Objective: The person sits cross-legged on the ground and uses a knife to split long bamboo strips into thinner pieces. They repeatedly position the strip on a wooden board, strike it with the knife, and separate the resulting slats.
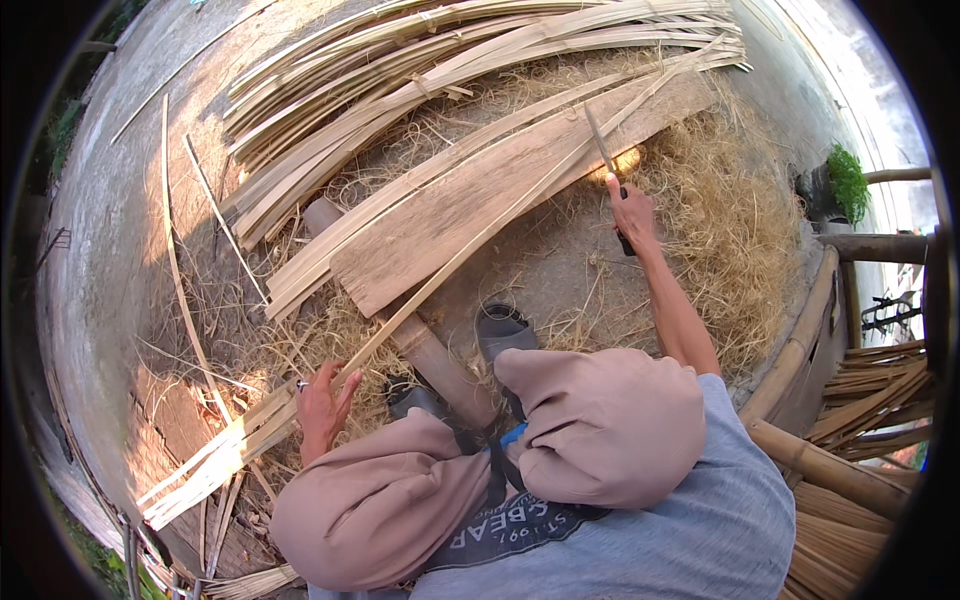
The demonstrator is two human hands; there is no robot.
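A long, pale bamboo strip [455, 268] slants across a wide wooden board [480, 210], its near end at my left hand [322, 408]. The fingers and thumb of that hand close loosely about the strip, just beside a stack of strips [225, 455] at the lower left. My right hand [633, 215] grips a knife [601, 140] by its black handle. Its blade points up and away, crossing close over the strip at the board's right part. A few more strips [400, 208] lie along the board's far edge.
Beyond the board lies a large pile of split bamboo strips [400, 85]. Curly shavings [725, 200] heap up on the right. Beneath the board runs a round pole [445, 370] between my sandalled feet. A bamboo rail [825, 465] stands at the lower right.
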